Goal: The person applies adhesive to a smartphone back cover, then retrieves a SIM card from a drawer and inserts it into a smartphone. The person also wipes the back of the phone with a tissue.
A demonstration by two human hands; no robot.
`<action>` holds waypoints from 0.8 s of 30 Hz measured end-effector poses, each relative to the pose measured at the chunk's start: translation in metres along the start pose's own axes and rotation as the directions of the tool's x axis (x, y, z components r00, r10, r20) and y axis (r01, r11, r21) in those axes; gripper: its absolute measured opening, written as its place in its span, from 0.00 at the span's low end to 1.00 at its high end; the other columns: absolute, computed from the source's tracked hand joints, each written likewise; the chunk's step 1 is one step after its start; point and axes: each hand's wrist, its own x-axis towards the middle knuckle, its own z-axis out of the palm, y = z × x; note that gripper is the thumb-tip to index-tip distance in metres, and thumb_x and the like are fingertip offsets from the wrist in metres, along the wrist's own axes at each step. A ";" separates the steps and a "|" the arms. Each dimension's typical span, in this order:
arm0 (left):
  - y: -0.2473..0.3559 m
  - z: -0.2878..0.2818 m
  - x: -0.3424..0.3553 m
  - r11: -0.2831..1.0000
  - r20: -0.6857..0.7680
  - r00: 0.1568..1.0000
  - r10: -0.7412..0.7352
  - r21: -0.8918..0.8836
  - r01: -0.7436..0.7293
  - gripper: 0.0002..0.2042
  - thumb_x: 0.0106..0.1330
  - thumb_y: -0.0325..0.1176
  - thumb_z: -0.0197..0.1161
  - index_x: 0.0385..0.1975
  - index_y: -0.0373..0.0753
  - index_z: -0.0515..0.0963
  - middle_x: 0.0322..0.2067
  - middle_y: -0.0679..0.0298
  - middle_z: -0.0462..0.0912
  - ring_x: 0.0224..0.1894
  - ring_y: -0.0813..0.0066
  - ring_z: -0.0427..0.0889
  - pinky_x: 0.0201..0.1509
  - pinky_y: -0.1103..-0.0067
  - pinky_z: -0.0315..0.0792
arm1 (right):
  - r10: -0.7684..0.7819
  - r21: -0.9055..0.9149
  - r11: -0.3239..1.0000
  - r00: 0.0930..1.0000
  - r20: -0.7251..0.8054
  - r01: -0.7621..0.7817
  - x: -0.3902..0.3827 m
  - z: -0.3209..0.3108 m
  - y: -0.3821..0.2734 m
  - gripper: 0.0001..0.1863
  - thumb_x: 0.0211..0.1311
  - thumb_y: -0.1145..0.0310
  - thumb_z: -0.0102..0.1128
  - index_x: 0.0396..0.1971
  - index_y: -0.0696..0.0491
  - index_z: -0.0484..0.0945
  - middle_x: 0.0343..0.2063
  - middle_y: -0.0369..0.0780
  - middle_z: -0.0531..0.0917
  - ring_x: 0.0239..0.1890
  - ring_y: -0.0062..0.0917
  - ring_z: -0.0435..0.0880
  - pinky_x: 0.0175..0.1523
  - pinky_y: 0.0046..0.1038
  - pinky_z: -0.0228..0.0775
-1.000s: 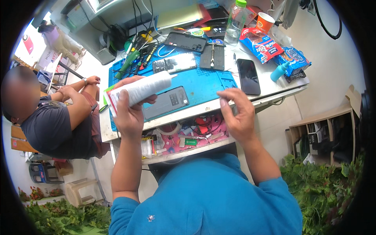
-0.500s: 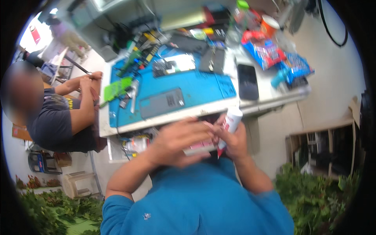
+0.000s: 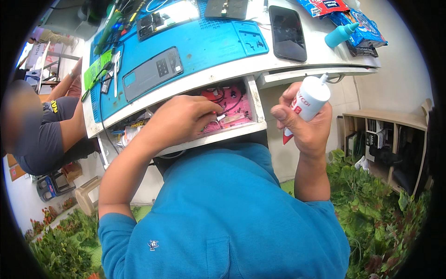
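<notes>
My right hand (image 3: 306, 130) grips a white tube with a red end (image 3: 310, 100), its narrow nozzle pointing up, beside the drawer. My left hand (image 3: 186, 118) is over the open drawer (image 3: 232, 132), fingers curled around a small red-and-white item too small to name. Inside the drawer, a pink lining (image 3: 237, 109) carries cables and small parts. Above, on the blue mat (image 3: 204, 56), lie a grey phone back cover (image 3: 153, 76) and an opened phone (image 3: 165, 21). A black phone (image 3: 287, 33) rests on the white desk (image 3: 320, 60) to the right.
A person in a dark shirt (image 3: 51, 139) sits left of the desk. Tools (image 3: 104, 39) crowd the mat's left. A turquoise bottle (image 3: 339, 35) and snack packs (image 3: 362, 30) stand at right. A wooden shelf (image 3: 381, 116) and artificial foliage (image 3: 371, 223) are at lower right.
The tube has passed from my left hand to my right and now points nozzle-up. My left hand has moved into the drawer area. The desk appears higher in the view.
</notes>
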 end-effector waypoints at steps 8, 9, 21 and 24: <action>-0.007 0.024 0.026 0.981 0.247 0.968 -0.040 0.193 -0.009 0.14 0.59 0.31 0.71 0.45 0.36 0.88 0.39 0.51 0.88 0.41 0.49 0.88 0.48 0.60 0.82 | -0.037 -0.197 0.979 0.994 0.106 0.057 0.007 0.010 0.004 0.21 0.54 0.69 0.87 0.41 0.58 0.83 0.29 0.35 0.88 0.34 0.15 0.86 0.39 0.23 0.79; -0.007 0.024 0.025 0.985 0.230 0.973 -0.035 0.172 -0.005 0.15 0.58 0.31 0.71 0.45 0.37 0.88 0.38 0.51 0.88 0.41 0.49 0.88 0.48 0.60 0.82 | -0.047 -0.207 0.976 0.993 0.108 0.069 0.007 0.012 0.004 0.20 0.54 0.69 0.86 0.41 0.58 0.83 0.29 0.34 0.88 0.34 0.16 0.86 0.39 0.23 0.79; 0.021 -0.046 -0.034 0.703 -0.354 0.905 -0.238 -0.705 -0.091 0.04 0.68 0.23 0.72 0.39 0.31 0.84 0.36 0.60 0.87 0.35 0.74 0.89 0.38 0.79 0.84 | -0.095 -0.508 0.832 0.959 0.269 0.224 0.020 0.051 -0.002 0.18 0.56 0.67 0.83 0.43 0.57 0.85 0.35 0.44 0.89 0.35 0.36 0.90 0.42 0.33 0.80; 0.029 -0.057 -0.042 0.503 -0.471 0.814 -0.340 -0.822 -0.266 0.06 0.71 0.25 0.71 0.42 0.29 0.83 0.38 0.57 0.87 0.40 0.70 0.91 0.38 0.81 0.82 | -0.150 -0.507 0.811 0.942 0.301 0.291 0.023 0.072 0.000 0.20 0.55 0.65 0.84 0.43 0.56 0.85 0.36 0.45 0.89 0.37 0.39 0.91 0.42 0.34 0.81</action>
